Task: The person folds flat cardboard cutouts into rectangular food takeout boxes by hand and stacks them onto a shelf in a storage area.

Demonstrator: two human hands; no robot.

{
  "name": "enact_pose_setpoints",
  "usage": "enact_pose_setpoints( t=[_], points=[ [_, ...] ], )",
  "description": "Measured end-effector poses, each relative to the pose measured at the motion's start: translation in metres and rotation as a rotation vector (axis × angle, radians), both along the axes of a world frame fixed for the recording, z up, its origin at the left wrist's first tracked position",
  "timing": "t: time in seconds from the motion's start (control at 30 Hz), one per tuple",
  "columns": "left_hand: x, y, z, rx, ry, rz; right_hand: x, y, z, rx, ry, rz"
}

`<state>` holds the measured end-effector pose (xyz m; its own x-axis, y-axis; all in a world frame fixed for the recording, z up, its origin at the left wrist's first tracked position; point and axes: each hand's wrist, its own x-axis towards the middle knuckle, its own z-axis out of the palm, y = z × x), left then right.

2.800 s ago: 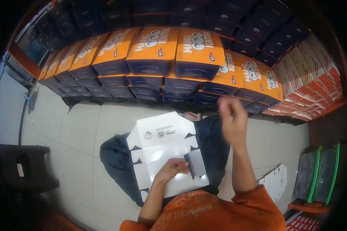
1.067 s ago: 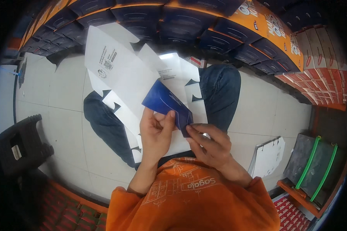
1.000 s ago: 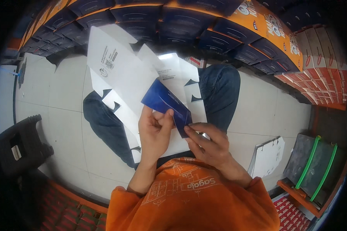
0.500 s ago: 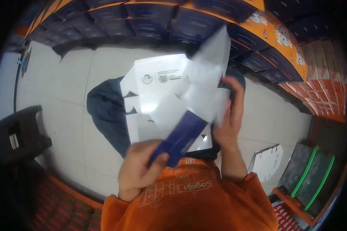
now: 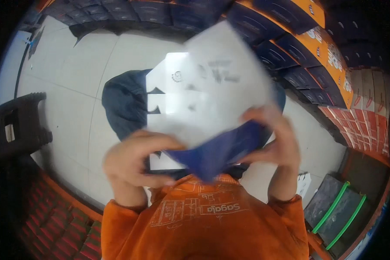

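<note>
A flat carton blank (image 5: 234, 93), white inside with a dark blue flap (image 5: 221, 151), is held up over my lap and smeared by motion. My left hand (image 5: 138, 158) is closed on the blue flap's left end, thumb below and fingers above. At the other end, my right hand (image 5: 275, 138) grips the blank between thumb and fingers. Under it, a second white blank (image 5: 160, 80) with notched edges and small black print lies across my thighs, partly covered by the held one.
Rows of dark blue and orange boxes (image 5: 286, 56) stand along the far side. Red-and-white boxes (image 5: 359, 130) are stacked at right. A black stool (image 5: 24, 125) is at left. Lower right are a white card piece (image 5: 304, 184) and a dark container (image 5: 333, 203) with green handles; red-and-green packs (image 5: 60, 216) lie lower left.
The held blank has turned, so its printed white face spreads over my lap. My right hand has come down and right onto the blue flap's end; my left hand has shifted left and slightly up.
</note>
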<state>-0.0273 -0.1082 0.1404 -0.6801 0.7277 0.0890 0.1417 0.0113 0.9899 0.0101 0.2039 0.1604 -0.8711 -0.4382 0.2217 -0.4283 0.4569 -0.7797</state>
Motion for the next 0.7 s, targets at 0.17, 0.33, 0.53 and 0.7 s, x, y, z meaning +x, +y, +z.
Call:
enact_pose_setpoints(
  t=[0.17, 0.33, 0.53, 0.7],
  points=[
    [-0.002, -0.004, 0.015, -0.220, 0.043, -0.115, 0.002, 0.020, 0.022, 0.504, 0.169, -0.354],
    [0.010, 0.062, 0.004, -0.140, 0.011, -0.057, 0.011, -0.024, -0.023, -0.163, -0.025, -0.115],
    [0.013, 0.047, -0.037, -0.178, -0.457, -0.120, 0.021, -0.029, 0.002, 0.106, -0.062, 0.030],
    [0.014, 0.051, -0.027, -0.163, -0.264, -0.119, 0.026, -0.027, 0.004, 0.165, -0.113, 0.016]
  ],
)
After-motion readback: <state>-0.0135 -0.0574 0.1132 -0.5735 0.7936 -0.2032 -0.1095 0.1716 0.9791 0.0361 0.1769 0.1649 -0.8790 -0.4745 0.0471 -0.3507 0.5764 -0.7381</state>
